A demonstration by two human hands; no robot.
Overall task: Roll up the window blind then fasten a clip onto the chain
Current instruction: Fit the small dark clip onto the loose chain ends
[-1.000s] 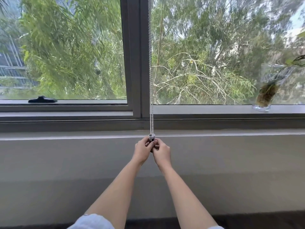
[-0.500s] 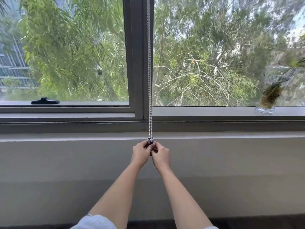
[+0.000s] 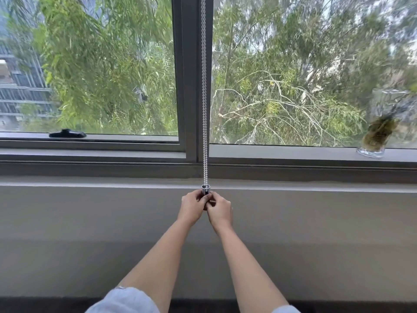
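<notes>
A white beaded chain (image 3: 204, 91) hangs straight down in front of the window's centre post, both strands side by side. At its lower end sits a small silver and dark clip (image 3: 205, 190), just below the sill line. My left hand (image 3: 192, 206) and my right hand (image 3: 220, 210) meet under it, fingertips pinched on the clip's lower part. The blind itself is out of view above the frame. The chain below the clip is hidden by my fingers.
A grey window frame post (image 3: 188, 75) divides two panes. A black window handle (image 3: 67, 133) lies on the left sill. A glass vase with plant roots (image 3: 376, 138) stands on the right sill. A grey wall ledge (image 3: 90, 184) runs below.
The view has shifted slightly left and down. Both hands stay pinched at the clip, with my fingers closed a little tighter around its lower part.
</notes>
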